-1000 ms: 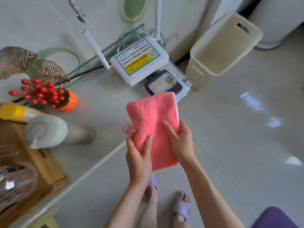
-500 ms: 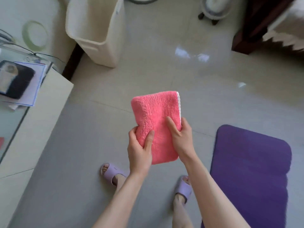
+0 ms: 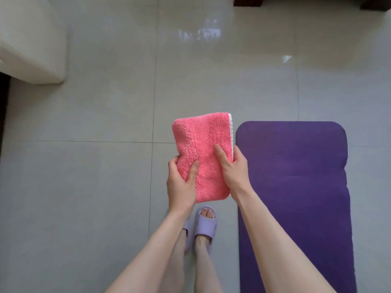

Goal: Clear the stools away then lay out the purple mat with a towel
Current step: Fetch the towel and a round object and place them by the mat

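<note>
A folded pink towel [image 3: 203, 149] with a white edge hangs in front of me, above the floor. My left hand [image 3: 182, 185] grips its lower left side, thumb on top. My right hand [image 3: 231, 168] holds its right edge, thumb across the front. The purple mat [image 3: 296, 187] lies unrolled flat on the floor just right of the towel and runs down to the bottom of the view. No stools are in view.
A cream plastic bin [image 3: 31, 43] stands at the upper left. Dark wooden furniture [image 3: 245, 1] shows at the top edge. My feet in lilac slippers [image 3: 204, 227] stand left of the mat on grey floor tiles [image 3: 95, 187].
The view has swung right, away from the side table with the router, onto the floor. The mat has come fully into view. Both hands keep the same hold on the towel.
</note>
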The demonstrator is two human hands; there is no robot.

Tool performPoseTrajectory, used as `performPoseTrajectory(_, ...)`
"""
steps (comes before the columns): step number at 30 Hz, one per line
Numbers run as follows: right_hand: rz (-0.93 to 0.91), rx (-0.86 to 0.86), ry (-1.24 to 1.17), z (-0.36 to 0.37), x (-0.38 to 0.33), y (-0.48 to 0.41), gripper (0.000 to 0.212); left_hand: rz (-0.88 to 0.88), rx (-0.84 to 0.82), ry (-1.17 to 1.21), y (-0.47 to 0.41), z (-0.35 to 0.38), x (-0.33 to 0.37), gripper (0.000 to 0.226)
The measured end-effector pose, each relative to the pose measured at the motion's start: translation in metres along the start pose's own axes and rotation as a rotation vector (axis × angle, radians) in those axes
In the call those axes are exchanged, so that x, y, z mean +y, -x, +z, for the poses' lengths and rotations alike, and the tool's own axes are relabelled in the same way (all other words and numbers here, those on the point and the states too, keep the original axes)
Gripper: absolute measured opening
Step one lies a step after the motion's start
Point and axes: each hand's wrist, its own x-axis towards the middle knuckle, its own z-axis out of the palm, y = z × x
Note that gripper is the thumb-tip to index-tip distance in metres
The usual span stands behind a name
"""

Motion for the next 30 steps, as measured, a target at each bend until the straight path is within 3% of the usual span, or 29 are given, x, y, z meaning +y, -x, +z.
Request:
performPoseTrajectory(16, 0.02, 0.063, 0.075, -0.077, 0.247, -0.267, 0.018, -0.011, -0.271, -0.233, -0.208, 0.164, -0.243, 0.034)
performPoseTrajectory(27, -0.004, 0.088, 0.128, -0.082, 0.313, -0.332, 0.014, -0.02, -0.258, -0.262, -0.264, 0.203, -0.313, 0.036)
performPoseTrajectory(30, 0.02, 0.089, 0.15, -0.081, 0.31, -0.326, 0.03, -0.037, -0.276, -0.265, -0.262, 0.201, -0.308, 0.04)
